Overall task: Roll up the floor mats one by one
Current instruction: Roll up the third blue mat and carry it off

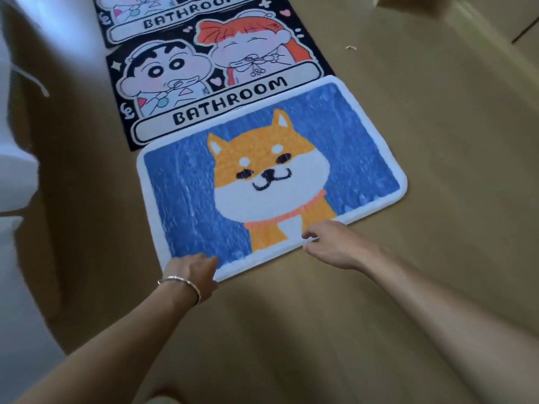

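Brown floor point(423, 272) bears dog mat point(180, 199); left hand point(189, 271) touches corner.

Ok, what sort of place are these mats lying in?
Probably a room in a home, though little else shows. A blue dog mat, a black BATHROOM mat and a second BATHROOM mat lie in a row on a plain tan floor.

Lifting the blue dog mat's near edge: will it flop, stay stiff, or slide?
Probably floppy: the blue dog mat looks thin and tufted, so it should bend and roll easily. It may slide on the smooth floor. Its far edge seems to overlap the black BATHROOM mat, which might drag.
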A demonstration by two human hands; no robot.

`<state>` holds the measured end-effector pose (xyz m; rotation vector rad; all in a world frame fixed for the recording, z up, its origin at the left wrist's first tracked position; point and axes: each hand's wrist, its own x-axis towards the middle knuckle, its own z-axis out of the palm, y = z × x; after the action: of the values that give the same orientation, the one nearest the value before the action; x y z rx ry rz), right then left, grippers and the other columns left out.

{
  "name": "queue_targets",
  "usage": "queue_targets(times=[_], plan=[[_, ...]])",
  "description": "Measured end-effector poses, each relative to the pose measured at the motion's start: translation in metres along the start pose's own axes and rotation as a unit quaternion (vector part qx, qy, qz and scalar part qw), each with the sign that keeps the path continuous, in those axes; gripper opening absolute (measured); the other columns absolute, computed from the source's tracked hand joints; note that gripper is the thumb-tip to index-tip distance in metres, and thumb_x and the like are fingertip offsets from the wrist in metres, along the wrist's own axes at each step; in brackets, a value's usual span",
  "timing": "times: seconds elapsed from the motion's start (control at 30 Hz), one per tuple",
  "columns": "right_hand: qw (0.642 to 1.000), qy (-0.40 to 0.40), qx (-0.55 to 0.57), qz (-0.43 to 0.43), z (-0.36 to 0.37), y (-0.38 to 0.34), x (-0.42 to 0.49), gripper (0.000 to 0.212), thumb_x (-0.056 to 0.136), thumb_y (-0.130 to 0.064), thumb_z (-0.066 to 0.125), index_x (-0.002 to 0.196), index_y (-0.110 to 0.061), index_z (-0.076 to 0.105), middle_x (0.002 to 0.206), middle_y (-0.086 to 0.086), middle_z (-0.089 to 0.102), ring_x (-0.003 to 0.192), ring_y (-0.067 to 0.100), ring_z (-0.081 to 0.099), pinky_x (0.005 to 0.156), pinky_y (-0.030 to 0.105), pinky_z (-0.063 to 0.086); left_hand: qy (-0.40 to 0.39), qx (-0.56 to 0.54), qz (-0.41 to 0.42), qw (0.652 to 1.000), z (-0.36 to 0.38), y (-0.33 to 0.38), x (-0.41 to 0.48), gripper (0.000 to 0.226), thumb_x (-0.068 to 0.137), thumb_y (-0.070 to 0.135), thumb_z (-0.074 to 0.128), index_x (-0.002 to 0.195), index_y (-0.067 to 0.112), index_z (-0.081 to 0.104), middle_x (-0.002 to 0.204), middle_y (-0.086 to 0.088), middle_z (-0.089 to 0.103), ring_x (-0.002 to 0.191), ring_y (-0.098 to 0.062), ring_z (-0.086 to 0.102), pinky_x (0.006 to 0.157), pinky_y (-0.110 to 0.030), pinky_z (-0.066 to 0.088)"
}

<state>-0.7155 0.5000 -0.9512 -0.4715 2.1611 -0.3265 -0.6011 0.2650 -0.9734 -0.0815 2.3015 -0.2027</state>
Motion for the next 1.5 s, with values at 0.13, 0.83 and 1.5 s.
queue_targets(times=[0.13,0.83,1.5], plan=[[0.999,0.005,0.011,0.044,-0.004,0.027,-0.017,0.037,0.094,-0.027,0.044,0.129,-0.019,0.055,0.136,0.001,0.052,0.121,0.019,0.049,0.093,0.028,0.040,0.020,0.035,0.027,0.999,0.001,0.027,0.026,0.037,0.094,0.043,0.047,0.121,0.019,0.046,0.123,-0.002,0.056,0.112,-0.022,0.056,0.081,-0.032,0.042],[0.960,0.086,0.183,0.193,0.059,0.117,-0.132,0.031,0.092,-0.036,0.053,0.121,-0.030,0.059,0.121,-0.007,0.060,0.111,0.014,0.055,0.097,0.028,0.042,0.040,-0.111,0.171,0.978,-0.023,0.194,0.063,0.031,0.093,0.027,0.045,0.113,0.009,0.059,0.120,-0.018,0.060,0.111,-0.034,0.056,0.087,-0.035,0.042],[0.985,-0.049,-0.035,0.162,0.101,0.138,-0.120,0.039,0.091,-0.022,0.046,0.130,-0.022,0.052,0.133,0.003,0.053,0.120,0.024,0.051,0.095,0.035,0.045,0.045,0.071,0.294,0.952,0.041,0.227,-0.008,0.054,0.088,0.042,0.057,0.129,0.014,0.035,0.131,-0.010,0.034,0.119,-0.028,0.037,0.088,-0.042,0.040]])
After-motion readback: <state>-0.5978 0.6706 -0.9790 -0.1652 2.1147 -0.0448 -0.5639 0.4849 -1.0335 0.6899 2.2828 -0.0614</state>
